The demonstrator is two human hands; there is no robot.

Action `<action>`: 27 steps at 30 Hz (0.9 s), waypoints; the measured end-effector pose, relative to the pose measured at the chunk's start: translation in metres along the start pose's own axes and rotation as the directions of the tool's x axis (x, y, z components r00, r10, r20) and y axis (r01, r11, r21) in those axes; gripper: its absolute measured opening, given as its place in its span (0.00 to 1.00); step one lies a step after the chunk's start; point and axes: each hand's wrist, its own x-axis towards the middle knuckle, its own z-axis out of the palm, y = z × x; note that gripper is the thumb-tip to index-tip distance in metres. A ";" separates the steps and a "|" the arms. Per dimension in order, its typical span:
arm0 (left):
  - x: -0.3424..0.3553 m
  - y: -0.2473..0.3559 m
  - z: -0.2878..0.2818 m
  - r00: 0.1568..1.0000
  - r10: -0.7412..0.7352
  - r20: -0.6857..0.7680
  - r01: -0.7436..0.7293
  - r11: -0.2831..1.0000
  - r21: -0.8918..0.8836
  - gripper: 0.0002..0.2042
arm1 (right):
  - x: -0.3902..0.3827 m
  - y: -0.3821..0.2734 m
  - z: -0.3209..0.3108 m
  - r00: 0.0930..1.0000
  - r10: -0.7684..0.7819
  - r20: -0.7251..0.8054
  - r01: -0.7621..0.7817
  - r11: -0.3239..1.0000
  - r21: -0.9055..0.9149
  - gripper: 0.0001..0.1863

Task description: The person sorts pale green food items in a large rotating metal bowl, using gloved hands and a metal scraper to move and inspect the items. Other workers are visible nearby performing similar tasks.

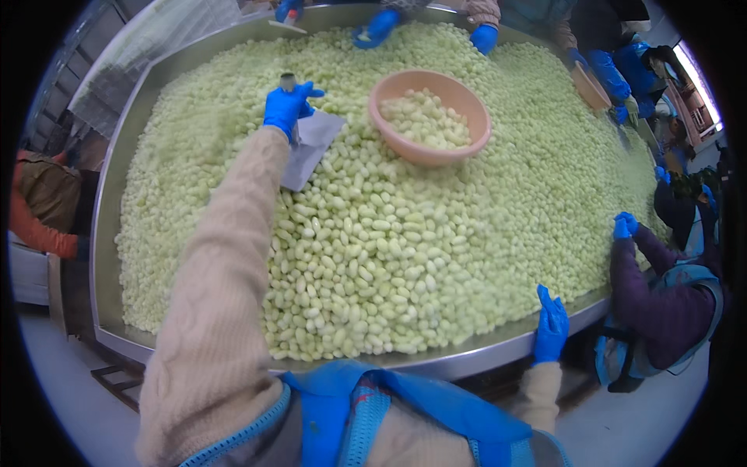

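Note:
My left hand [289, 105], in a blue glove, grips the upright metal handle of a scoop with a flat grey blade [315, 144], which rests on pale green oval pieces [354, 261] heaped in a wide metal tray [478, 356]. A pink bowl [373, 121], partly filled with the same pieces, sits just right of the scoop. Low at the right, my right hand [551, 325], also gloved in blue, is at the tray's near rim with fingers extended and nothing visible in them.
Gloved co-workers' hands [377, 27] reach in along the far side. Another worker in purple [661, 303] stands close at my right, and one in orange [47, 218] at the left. A second pink bowl [587, 86] is at the far right. White stacked containers [113, 70] stand behind the tray.

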 end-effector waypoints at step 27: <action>0.026 0.037 -0.095 0.968 0.175 -0.180 -0.201 0.970 -0.138 0.15 | 0.003 -0.014 -0.001 1.000 -0.020 0.019 0.020 1.000 -0.003 0.21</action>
